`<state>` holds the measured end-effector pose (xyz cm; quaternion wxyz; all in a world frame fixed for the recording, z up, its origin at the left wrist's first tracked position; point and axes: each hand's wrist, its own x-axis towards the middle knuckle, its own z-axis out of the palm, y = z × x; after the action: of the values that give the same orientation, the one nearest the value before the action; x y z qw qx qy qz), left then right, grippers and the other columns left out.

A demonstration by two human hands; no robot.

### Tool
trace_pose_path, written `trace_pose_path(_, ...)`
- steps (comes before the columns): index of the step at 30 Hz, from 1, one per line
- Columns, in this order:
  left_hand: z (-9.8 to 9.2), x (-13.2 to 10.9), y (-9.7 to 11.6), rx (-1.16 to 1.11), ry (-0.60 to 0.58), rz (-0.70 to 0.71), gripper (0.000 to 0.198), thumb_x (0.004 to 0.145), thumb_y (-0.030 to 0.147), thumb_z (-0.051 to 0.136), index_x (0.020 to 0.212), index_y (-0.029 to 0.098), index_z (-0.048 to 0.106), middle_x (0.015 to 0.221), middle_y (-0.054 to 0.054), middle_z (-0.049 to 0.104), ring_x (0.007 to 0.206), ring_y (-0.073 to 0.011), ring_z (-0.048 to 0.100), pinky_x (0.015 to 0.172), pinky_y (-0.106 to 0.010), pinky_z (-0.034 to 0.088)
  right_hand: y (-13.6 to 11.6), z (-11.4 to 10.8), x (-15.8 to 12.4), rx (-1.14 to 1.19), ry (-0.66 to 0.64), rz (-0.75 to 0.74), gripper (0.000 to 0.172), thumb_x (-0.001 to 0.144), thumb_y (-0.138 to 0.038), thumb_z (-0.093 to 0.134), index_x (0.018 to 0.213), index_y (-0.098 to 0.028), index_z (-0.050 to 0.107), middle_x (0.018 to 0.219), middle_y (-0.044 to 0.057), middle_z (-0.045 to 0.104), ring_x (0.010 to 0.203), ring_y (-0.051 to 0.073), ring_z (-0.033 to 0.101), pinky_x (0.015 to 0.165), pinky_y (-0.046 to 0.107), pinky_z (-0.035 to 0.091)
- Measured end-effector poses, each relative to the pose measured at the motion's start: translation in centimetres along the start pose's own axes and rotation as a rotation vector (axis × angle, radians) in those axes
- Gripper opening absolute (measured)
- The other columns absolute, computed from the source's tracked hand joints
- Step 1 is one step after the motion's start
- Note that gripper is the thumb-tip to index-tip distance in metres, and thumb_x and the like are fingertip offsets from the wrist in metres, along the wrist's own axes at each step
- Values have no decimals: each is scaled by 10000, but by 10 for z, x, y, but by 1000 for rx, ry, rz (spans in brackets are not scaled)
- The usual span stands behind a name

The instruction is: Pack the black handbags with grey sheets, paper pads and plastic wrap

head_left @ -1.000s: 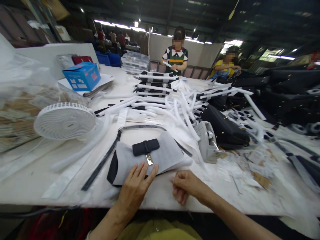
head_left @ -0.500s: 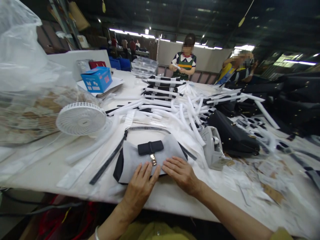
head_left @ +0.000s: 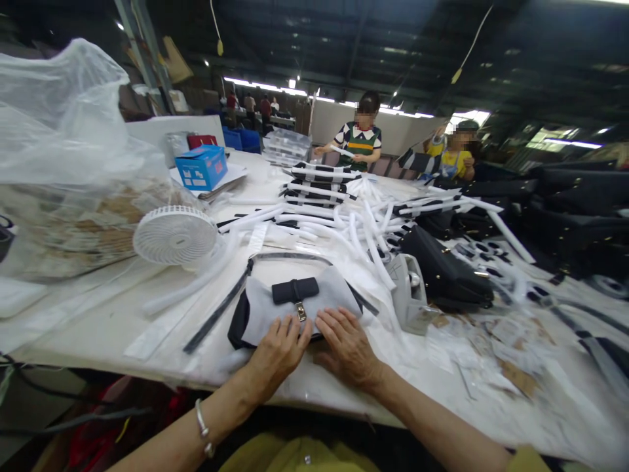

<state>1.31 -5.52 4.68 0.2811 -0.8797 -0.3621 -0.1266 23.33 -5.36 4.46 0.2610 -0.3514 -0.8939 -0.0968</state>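
Note:
A black handbag lies on the table in front of me, its strap spread behind and to the left. A pale grey sheet covers most of its front. A small black flap with a gold clasp sits over the sheet. My left hand rests with extended fingers on the bag's near edge, just below the clasp. To the right of the clasp, my right hand lies fingers out on the sheet, its thumb by the near edge. Neither hand grips anything.
A white fan and blue box stand left, near a large plastic bag. White foam tubes lie behind. A tape dispenser and black bags are right. Two co-workers are across the table.
The view has shifted slightly. Both hands remain at the handbag's near edge, with my right thumb now spread lower. The co-worker at right has moved and a dark item now shows beside them.

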Motion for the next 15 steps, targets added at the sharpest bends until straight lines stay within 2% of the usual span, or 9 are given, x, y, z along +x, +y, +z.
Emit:
trace_pose_path(2, 0, -4, 0, 1, 34, -16, 430, 920, 70, 384, 1323, 128, 522, 1196, -162, 668, 1076, -262, 647, 911, -410, 492, -4, -4, 2, -7, -47, 16, 685, 846, -408, 696, 1412, -113, 447, 1366, 177, 578, 1275, 334, 501, 1114, 559, 349)
trace_pose_path(5, 5, -12, 3, 15, 138, -47, 497, 883, 27, 377, 1347, 138, 516, 1228, -163, 651, 1118, -291, 625, 969, -454, 448, -11, -19, 7, -5, -110, 28, 722, 852, -445, 690, 1436, -129, 408, 1422, 162, 532, 1347, 320, 431, 1170, 553, 267)
trace_pose_path(7, 12, -17, 4, -5, 213, -39, 576, 876, 23, 384, 1433, 163, 428, 1271, -155, 631, 1159, -297, 602, 997, -461, 428, -19, -38, 10, 0, -107, 50, 691, 888, -445, 643, 1445, -128, 387, 1451, 155, 502, 1396, 306, 367, 1192, 548, 218)
trace_pose_path(9, 18, -19, 2, -62, 253, -59, 663, 886, 34, 369, 1524, 182, 263, 1310, -163, 607, 1186, -302, 586, 1007, -470, 423, -28, -60, 6, 42, -45, 89, 615, 923, -406, 590, 1432, -123, 391, 1422, 157, 529, 1385, 282, 386, 1181, 513, 262)
trace_pose_path(10, 20, -20, 1, -89, 271, -71, 683, 893, 45, 360, 1542, 201, 213, 1318, -162, 601, 1192, -305, 582, 1006, -475, 423, -32, -72, 0, 83, 7, 117, 543, 938, -368, 563, 1404, -129, 419, 1360, 152, 581, 1329, 258, 457, 1144, 468, 338)
trace_pose_path(12, 24, -20, -2, -124, 275, -61, 698, 895, 49, 345, 1551, 221, 180, 1341, -172, 581, 1216, -317, 565, 1003, -484, 425, -41, -93, -27, 159, 100, 189, 346, 953, -289, 511, 1276, -164, 522, 1118, 108, 700, 1072, 200, 626, 963, 348, 498)
trace_pose_path(14, 26, -20, -3, -153, 268, -60, 689, 897, 56, 335, 1548, 233, 196, 1378, -180, 550, 1232, -330, 552, 1005, -497, 423, -48, -109, -74, 156, 140, 325, 171, 962, -247, 466, 1046, -206, 610, 806, 35, 709, 734, 153, 651, 724, 266, 534)
trace_pose_path(15, 26, -21, -3, -168, 263, -72, 682, 900, 63, 333, 1546, 238, 205, 1400, -180, 531, 1236, -335, 548, 1011, -504, 420, -52, -116, -104, 107, 123, 435, 174, 964, -257, 457, 919, -217, 621, 707, 16, 676, 646, 146, 631, 658, 255, 523)
